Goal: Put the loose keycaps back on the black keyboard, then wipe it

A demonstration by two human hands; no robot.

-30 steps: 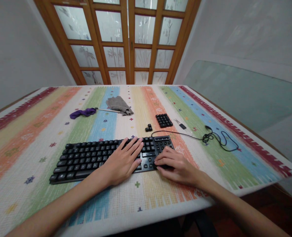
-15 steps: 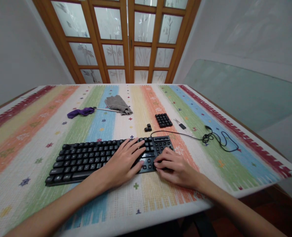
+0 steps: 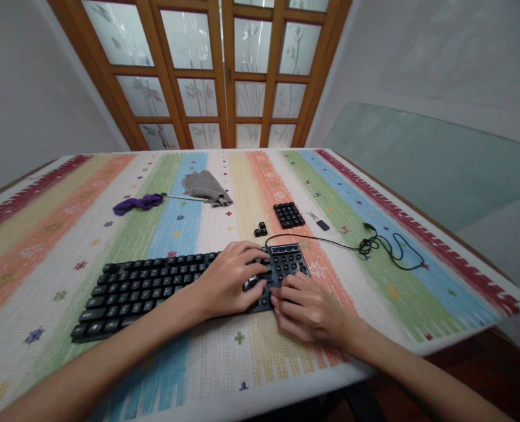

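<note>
A black keyboard [image 3: 143,287] lies at a slant near the table's front edge. Its number pad [image 3: 286,262] shows bare sockets where the keycaps are off. My left hand [image 3: 231,278] rests palm down across the keys just left of that pad, fingers spread and slightly bent. At the pad's lower right corner, my right hand [image 3: 306,305] has its fingers curled and pressed together in a pinch. Whatever is between those fingertips is hidden. Beyond the keyboard, loose black keycaps stand in a neat block [image 3: 288,215], with a small group of keycaps [image 3: 260,229] beside it.
A keycap puller [image 3: 322,224] with a black handle and wire loops lies right of the block. The keyboard's cable [image 3: 369,243] runs right into a tangle. Farther back are a grey cloth [image 3: 207,187], a purple cloth [image 3: 139,203] and a thin stick [image 3: 184,197] between them.
My left hand has slid right across the keys, its fingers more bent. My right hand has shifted slightly down, still pinched. The view has tilted a little.
</note>
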